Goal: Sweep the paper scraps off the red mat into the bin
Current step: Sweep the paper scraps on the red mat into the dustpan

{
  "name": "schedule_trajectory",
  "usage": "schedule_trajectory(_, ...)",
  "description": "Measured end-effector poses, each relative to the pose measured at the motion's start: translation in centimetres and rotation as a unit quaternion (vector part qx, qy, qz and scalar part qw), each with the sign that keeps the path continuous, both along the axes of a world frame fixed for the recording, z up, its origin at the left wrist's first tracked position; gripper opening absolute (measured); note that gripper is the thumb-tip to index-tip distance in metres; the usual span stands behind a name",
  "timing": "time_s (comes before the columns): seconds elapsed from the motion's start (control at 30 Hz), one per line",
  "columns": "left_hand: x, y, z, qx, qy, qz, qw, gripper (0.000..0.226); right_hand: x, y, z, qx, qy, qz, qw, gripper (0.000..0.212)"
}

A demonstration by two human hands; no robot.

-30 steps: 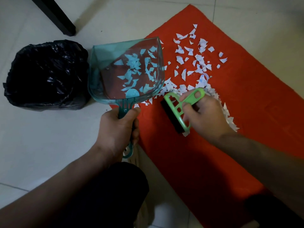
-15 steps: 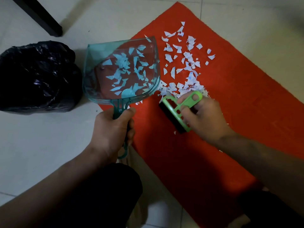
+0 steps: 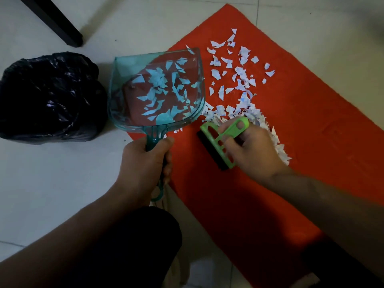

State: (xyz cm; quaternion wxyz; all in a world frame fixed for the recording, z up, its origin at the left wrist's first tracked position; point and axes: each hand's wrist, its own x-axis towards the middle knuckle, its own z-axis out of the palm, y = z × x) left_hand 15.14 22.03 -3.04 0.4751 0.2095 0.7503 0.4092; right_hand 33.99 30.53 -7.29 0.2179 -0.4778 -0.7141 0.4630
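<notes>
The left hand [image 3: 143, 163] is gripping the dustpan [image 3: 155, 90] beside the bin [image 3: 49, 96], while the right hand [image 3: 253, 150] is curling fingers [image 3: 241, 125] around the brush [image 3: 218, 140], scraps [image 3: 239, 80] lying just beyond them on the mat [image 3: 291, 125].

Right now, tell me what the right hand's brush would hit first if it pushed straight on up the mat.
Probably the paper scraps heaped just past the green brush that the right hand grips. The dustpan sits to the left of that line, though depth is unclear.
</notes>
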Motion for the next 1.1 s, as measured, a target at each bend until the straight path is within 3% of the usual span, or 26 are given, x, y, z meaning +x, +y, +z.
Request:
schedule_trajectory(0.1,-0.1,0.0,0.1,0.003,-0.001,-0.002,1.0,0.035,-0.9,-0.4,-0.4,-0.012,-0.018,0.021,1.0,0.015)
schedule_trajectory(0.27,-0.3,-0.3,0.0,0.002,0.003,-0.006,1.0,0.035,0.4,2.0,0.0,0.054,-0.064,-0.044,0.995,0.026)
schedule_trajectory(0.33,-0.4,-0.3,-0.3,0.002,-0.002,-0.007,1.0,0.037,0.7,2.1,0.1,0.065,-0.062,-0.044,0.995,0.021)
schedule_trajectory(0.57,-0.3,0.1,-0.5,0.012,-0.01,0.008,1.0,0.037,-0.6,-0.1,-0.8,-0.017,-0.032,0.033,0.999,0.014)
schedule_trajectory(0.77,0.0,0.1,-0.5,0.015,-0.014,0.029,0.999,0.033,0.8,2.6,-0.2,0.071,-0.048,-0.049,0.995,0.013)
schedule_trajectory(0.93,0.3,0.3,-0.1,0.018,-0.017,0.034,0.999,0.027,-0.6,0.2,-0.1,-0.006,0.001,-0.004,1.0,0.014)
schedule_trajectory(1.1,0.3,0.2,0.0,0.019,-0.022,0.026,0.999,0.03,-0.1,0.8,-0.6,0.005,-0.05,-0.004,0.999,0.015)
